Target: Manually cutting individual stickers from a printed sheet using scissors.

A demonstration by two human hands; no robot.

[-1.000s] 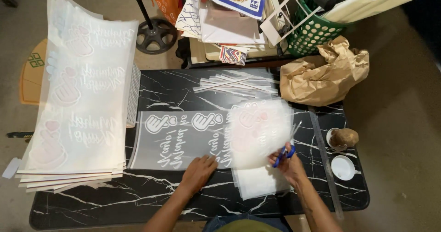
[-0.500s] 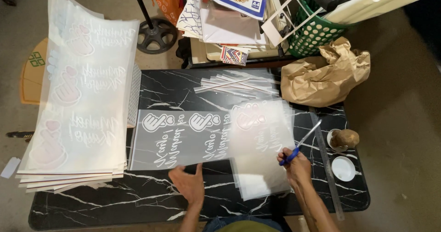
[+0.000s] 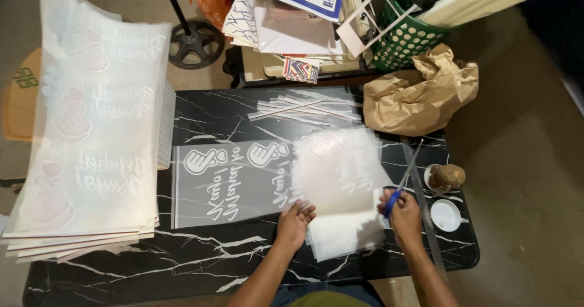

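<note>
Two hands at work here. The right hand (image 3: 406,214) is wrapped around the blue handles of a pair of scissors (image 3: 404,178), blades pointing up toward 1 o'clock. The left hand (image 3: 294,223) is pinching the lower-left edge of a translucent cut sheet (image 3: 342,172), lifting it a bit off the black marble-look table (image 3: 201,261). Under it, at about 6 o'clock, sits a small stack of cut pieces (image 3: 347,234). Off at 9 o'clock from the left hand lies the long printed film strip (image 3: 231,182) with white lettering and hand-heart designs. A metal ruler (image 3: 421,202) runs just beside the right hand, and a crumpled brown paper bag (image 3: 420,94) sits at 12.

Risk as I see it: that sheet looks floppy, so it could sag or curl into the open blades and get nicked. A one-edge pinch could also let it slip sideways.
</note>
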